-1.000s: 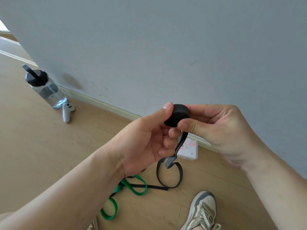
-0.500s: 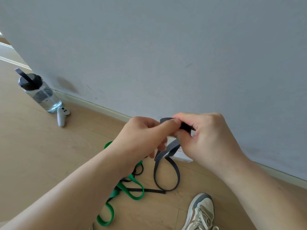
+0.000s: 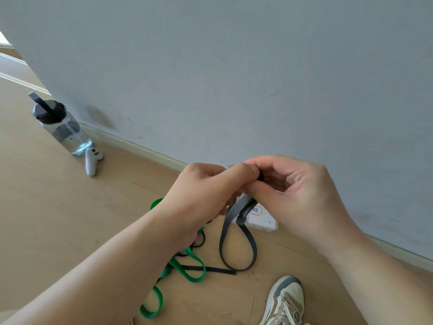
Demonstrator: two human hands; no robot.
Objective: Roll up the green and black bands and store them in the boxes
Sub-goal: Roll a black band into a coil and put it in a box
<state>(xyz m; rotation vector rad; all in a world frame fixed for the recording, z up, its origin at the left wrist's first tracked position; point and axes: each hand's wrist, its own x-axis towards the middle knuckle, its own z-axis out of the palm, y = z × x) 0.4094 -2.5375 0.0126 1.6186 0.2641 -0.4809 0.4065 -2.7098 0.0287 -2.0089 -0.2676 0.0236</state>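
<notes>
Hands meet just below frame centre, toward 5 o'clock: the left hand [image 3: 206,191] comes in from 7 o'clock and the right hand [image 3: 297,191] from 4 o'clock, both with wrists bent so the knuckles face the camera. Between them is the flat, stretchy black band [image 3: 242,206]. The wound-up part is almost totally buried under the fingers [image 3: 243,174], so I can't say how fat the roll is, there's just a dark sliver showing by the thumbs. Left thumb and forefinger pinch it from the 9 o'clock side and the right fingers curl round it from 3 o'clock, so both hands are gripping the same coil. The loose tail hangs down toward 6 o'clock as a long loop and lands on the wooden floor, where it crosses the flat green band [image 3: 178,265] lying unrolled at 7 o'clock from the hands. My guess on handling: it's light, floppy, springy rubber, so the coil will want to unwind the second the pinch goes slack. Better to clamp the roll across its flat faces with one hand and feed the tail in with the other under a bit of tension. The small white box [image 3: 262,222] with a red-framed label sits on the floor by the skirting, at 6 o'clock under the right hand, partly hidden by the tail. Black one looks partway done, green one not started.
</notes>
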